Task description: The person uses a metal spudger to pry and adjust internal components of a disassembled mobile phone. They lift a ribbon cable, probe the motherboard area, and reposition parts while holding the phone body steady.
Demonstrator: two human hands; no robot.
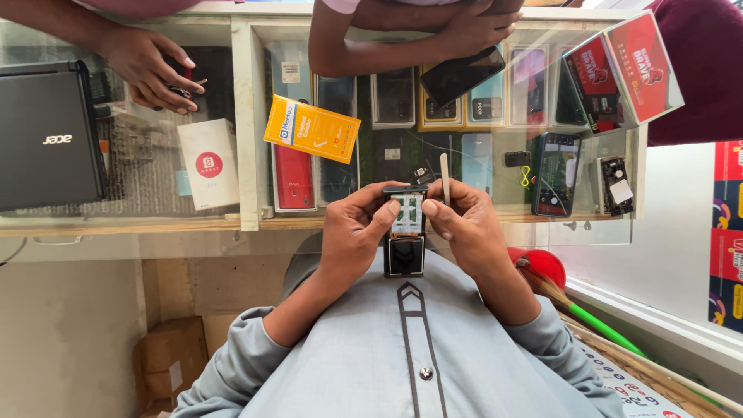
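Observation:
I hold a small black phone (405,232) with its back off, so a green circuit board shows. My left hand (356,232) grips its left side, thumb resting on the board. My right hand (467,224) holds the right side, thumb on the board's edge. A thin pale pry stick (445,176) stands upright between my right fingers. Both hands are in front of my grey shirt, at the near edge of a glass counter (248,186).
On the counter lie a black laptop (48,135), a white box (209,162), an orange box (311,128), two red boxes (623,70) and an opened phone (557,173). Other people's hands (151,66) and arms with a black phone (463,74) rest opposite. A green-handled brush (588,319) lies at my right.

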